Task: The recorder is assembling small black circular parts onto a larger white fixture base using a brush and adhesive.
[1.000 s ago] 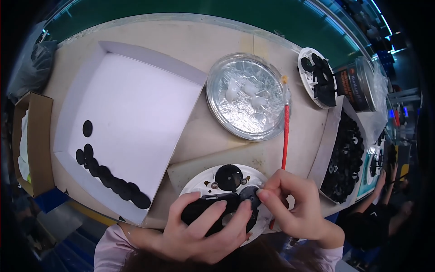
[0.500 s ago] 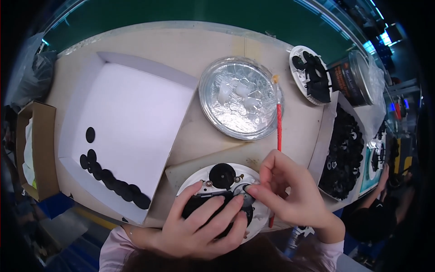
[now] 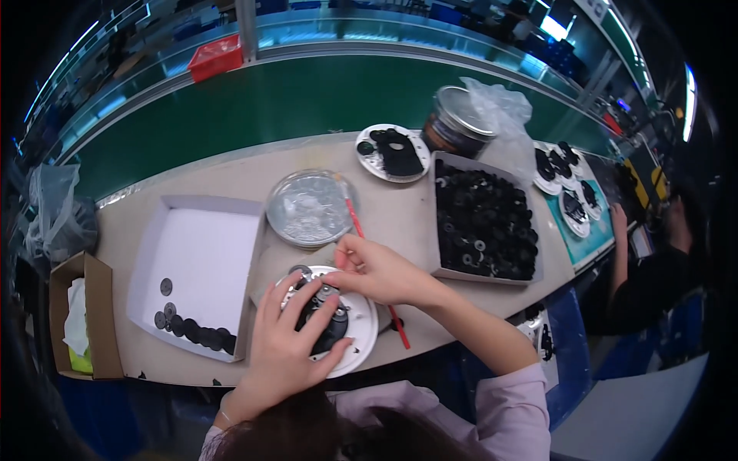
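My left hand point(image 3: 288, 342) presses down on a black round part point(image 3: 329, 326) that lies on a white round plate point(image 3: 361, 326) at the near edge of the bench. My right hand point(image 3: 380, 270) reaches in from the right, its fingertips pinching a small piece at the top of that black part. A red-handled brush point(image 3: 367, 253) lies just behind and under my right hand. What the right fingertips pinch is too small to make out.
A white tray point(image 3: 196, 265) with a row of black discs stands at the left. A foil-lined dish point(image 3: 310, 207) sits behind the plate. A box of black parts point(image 3: 484, 219) is at the right, a second plate point(image 3: 392, 152) and a tin point(image 3: 455, 119) behind. Another person sits far right.
The view has swung, so the bench now sits lower and further left in the picture. Both hands stay on the black part on the plate, my right fingers shifted slightly toward its top.
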`<state>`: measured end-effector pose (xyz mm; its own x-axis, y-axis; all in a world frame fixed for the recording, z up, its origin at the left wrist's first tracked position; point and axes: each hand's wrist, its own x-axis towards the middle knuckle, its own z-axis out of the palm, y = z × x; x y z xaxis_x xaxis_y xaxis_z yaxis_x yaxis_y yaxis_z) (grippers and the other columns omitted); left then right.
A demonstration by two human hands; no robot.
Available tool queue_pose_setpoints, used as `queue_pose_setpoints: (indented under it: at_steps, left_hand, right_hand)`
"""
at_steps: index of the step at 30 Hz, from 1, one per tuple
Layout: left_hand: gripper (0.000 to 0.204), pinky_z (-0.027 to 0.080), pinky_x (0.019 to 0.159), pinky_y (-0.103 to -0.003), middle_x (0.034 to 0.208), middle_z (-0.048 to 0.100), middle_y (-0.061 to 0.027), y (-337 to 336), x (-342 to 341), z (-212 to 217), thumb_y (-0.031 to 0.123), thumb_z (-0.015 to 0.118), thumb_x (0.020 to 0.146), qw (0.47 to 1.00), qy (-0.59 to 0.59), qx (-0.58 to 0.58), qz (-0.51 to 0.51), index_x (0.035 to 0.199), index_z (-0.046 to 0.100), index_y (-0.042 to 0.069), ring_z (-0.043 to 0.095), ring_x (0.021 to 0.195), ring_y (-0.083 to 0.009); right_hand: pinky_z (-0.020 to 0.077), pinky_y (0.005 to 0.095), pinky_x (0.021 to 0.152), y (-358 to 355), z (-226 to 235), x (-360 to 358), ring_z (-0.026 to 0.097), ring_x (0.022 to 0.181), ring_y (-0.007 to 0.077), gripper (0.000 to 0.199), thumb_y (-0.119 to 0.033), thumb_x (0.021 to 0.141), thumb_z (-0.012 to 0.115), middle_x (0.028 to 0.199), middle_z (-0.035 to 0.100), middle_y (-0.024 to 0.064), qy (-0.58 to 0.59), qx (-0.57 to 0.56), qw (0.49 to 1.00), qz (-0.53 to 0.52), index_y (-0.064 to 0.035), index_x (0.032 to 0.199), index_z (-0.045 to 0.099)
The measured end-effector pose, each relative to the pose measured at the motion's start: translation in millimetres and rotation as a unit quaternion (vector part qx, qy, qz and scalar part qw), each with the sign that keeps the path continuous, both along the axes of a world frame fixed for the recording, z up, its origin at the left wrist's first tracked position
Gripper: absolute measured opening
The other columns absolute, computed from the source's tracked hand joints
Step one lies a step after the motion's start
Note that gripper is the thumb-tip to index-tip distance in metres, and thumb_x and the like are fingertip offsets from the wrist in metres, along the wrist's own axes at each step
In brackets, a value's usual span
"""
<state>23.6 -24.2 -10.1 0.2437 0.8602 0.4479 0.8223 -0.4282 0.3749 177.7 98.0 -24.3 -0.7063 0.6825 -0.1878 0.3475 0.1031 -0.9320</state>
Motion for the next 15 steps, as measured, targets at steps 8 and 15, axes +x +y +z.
queue_pose_setpoints:
  at_steps: [8, 15]
  left_hand:
    - [0.042, 0.035, 0.093, -0.046, 0.109, 0.053, -0.0146, 4.5, 1.2, 5.5, 0.019, 0.072, 0.062, 0.999, 0.03, 0.029, 0.008, 0.099, 0.061, 0.003, 0.047, 0.106, -0.0338]
    - [0.04, 0.039, 0.088, -0.044, 0.104, 0.055, -0.0131, 2.0, 1.5, -2.2, 0.023, 0.072, 0.062, 0.998, -0.009, 0.067, -0.001, 0.096, 0.062, 0.005, 0.05, 0.099, -0.0309]
  right_hand:
    - [0.0455, 0.0278, 0.06, 4.0, 51.2, 53.2, 0.058, 0.063, 0.0161, 0.019, -0.021, 0.08, 0.061, 0.073, 0.061, 0.0081, -0.097, 0.302, 0.915, -0.249, -0.005, 0.09, 0.058]
    - [0.0474, 0.0412, 0.072, 57.7, 17.3, 221.4, 0.06, 0.082, 0.0324, 0.027, -0.027, 0.07, 0.068, 0.086, 0.064, 0.0165, -0.448, 0.396, 0.759, -0.258, -0.0076, 0.089, 0.064]
